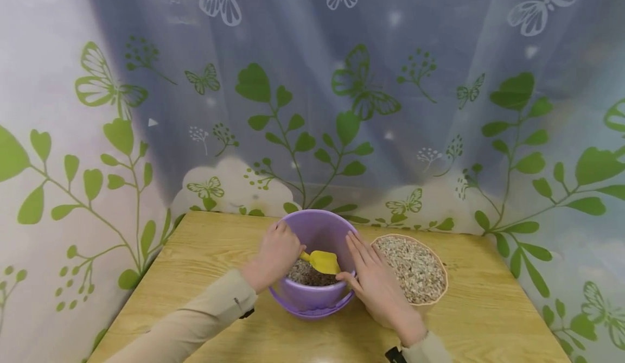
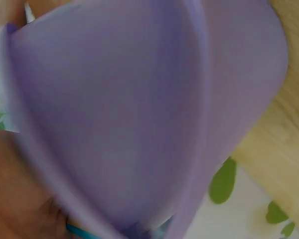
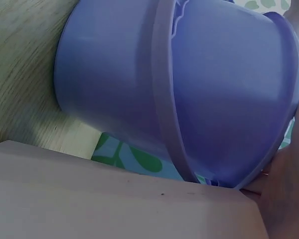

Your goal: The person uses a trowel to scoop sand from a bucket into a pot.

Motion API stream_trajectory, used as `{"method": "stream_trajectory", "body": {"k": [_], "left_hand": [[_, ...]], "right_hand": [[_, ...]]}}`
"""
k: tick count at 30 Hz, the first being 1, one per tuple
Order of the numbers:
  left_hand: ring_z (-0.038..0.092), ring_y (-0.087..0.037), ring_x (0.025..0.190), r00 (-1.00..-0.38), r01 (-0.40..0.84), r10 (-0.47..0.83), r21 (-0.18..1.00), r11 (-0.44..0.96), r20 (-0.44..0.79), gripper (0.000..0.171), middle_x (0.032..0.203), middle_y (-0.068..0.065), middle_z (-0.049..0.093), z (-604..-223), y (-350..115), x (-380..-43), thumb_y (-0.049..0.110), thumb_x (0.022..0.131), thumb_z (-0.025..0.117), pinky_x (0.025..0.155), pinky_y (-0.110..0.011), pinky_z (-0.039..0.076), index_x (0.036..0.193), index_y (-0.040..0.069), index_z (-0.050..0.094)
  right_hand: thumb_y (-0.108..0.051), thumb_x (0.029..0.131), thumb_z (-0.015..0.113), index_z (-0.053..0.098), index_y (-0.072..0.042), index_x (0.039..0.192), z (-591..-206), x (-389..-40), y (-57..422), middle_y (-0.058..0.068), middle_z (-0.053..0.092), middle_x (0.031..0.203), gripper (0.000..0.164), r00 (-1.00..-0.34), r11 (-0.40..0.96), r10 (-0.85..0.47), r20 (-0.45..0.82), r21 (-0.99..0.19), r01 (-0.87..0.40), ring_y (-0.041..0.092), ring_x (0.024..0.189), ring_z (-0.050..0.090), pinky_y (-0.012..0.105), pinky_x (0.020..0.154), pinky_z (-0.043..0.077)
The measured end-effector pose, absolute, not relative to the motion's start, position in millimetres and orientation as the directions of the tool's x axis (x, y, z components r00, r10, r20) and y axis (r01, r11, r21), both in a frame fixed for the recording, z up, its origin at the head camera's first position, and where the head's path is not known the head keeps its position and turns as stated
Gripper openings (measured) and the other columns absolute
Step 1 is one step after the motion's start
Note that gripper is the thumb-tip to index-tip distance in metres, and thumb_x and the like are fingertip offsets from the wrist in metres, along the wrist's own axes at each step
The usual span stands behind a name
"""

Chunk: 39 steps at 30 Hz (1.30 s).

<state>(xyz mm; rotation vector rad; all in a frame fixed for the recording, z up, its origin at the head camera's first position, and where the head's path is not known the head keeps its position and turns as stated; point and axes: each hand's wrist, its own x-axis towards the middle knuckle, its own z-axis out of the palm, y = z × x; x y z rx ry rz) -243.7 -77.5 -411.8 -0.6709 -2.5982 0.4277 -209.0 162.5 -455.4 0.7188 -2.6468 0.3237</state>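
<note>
A purple plastic flowerpot (image 1: 319,298) stands on the table, with dark, grainy soil (image 1: 305,276) low inside. My left hand (image 1: 279,248) grips the handle of a small yellow shovel (image 1: 324,262) over the pot's left rim, and the scoop lies tilted above the soil. My right hand (image 1: 378,279) rests along the right rim, fingers straight and thumb spread toward the front rim. In the left wrist view the flowerpot (image 2: 234,74) fills most of the picture and the shovel is hidden. The right wrist view shows the flowerpot's side (image 3: 109,64) and part of my right hand (image 3: 286,194).
A pale peach pot (image 1: 445,284), filled with light, gravel-like grains (image 1: 415,268), stands right of the flowerpot, close beside my right hand. Both stand on a wooden table (image 1: 215,243). A curtain (image 1: 303,37) with butterfly and leaf prints hangs behind the table and at its sides.
</note>
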Motion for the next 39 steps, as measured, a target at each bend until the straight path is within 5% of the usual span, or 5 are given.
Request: {"method": "stream_trajectory", "body": {"k": [6, 11, 21, 32, 39], "left_hand": [[0.06, -0.022, 0.076, -0.825, 0.447, 0.504, -0.249, 0.859, 0.256, 0.039, 0.073, -0.005, 0.069, -420, -77, -244, 0.044, 0.091, 0.073, 0.077, -0.036, 0.046, 0.07, 0.01, 0.07], [0.064, -0.023, 0.079, -0.874, 0.449, 0.462, -0.114, 0.886, 0.153, 0.037, 0.078, -0.007, 0.07, -418, -76, -246, 0.041, 0.089, 0.075, 0.084, -0.04, 0.049, 0.075, 0.007, 0.07], [0.062, -0.022, 0.076, -0.889, 0.436, 0.443, -0.084, 0.896, 0.117, 0.034, 0.075, -0.005, 0.067, -420, -74, -247, 0.039, 0.087, 0.079, 0.081, -0.038, 0.048, 0.077, 0.008, 0.069], [0.063, -0.025, 0.091, -0.797, 0.473, 0.437, -0.02, 0.881, 0.416, 0.023, 0.09, -0.005, 0.071, -427, -76, -256, 0.032, 0.093, 0.074, 0.091, -0.044, 0.05, 0.089, 0.01, 0.074], [0.065, -0.032, 0.107, -0.752, 0.492, 0.368, 0.095, 0.865, 0.547, 0.034, 0.109, -0.011, 0.072, -422, -86, -251, 0.036, 0.099, 0.064, 0.092, -0.05, 0.05, 0.11, 0.005, 0.071]], "right_hand": [[-0.056, 0.101, 0.048, 0.031, 0.001, 0.156, -458, -205, 161, 0.016, 0.03, 0.163, 0.081, -0.803, 0.848, -0.428, 0.416, -0.124, -0.516, 0.031, 0.15, 0.029, 0.055, 0.118, 0.025], [-0.055, 0.1, 0.051, 0.029, 0.0, 0.157, -458, -203, 163, 0.015, 0.029, 0.164, 0.082, -0.81, 0.855, -0.419, 0.41, -0.12, -0.504, 0.031, 0.151, 0.028, 0.055, 0.119, 0.024], [-0.049, 0.101, 0.055, 0.028, -0.001, 0.157, -459, -205, 165, 0.014, 0.027, 0.165, 0.079, -0.815, 0.85, -0.423, 0.397, -0.137, -0.508, 0.028, 0.152, 0.026, 0.053, 0.12, 0.022], [-0.056, 0.104, 0.042, 0.028, -0.001, 0.157, -457, -211, 165, 0.015, 0.027, 0.164, 0.078, -0.81, 0.847, -0.425, 0.404, -0.139, -0.514, 0.031, 0.151, 0.027, 0.055, 0.119, 0.022], [-0.057, 0.102, 0.045, 0.028, 0.0, 0.157, -447, -210, 171, 0.016, 0.026, 0.164, 0.08, -0.823, 0.848, -0.402, 0.401, -0.176, -0.5, 0.035, 0.15, 0.028, 0.058, 0.118, 0.024]]}}
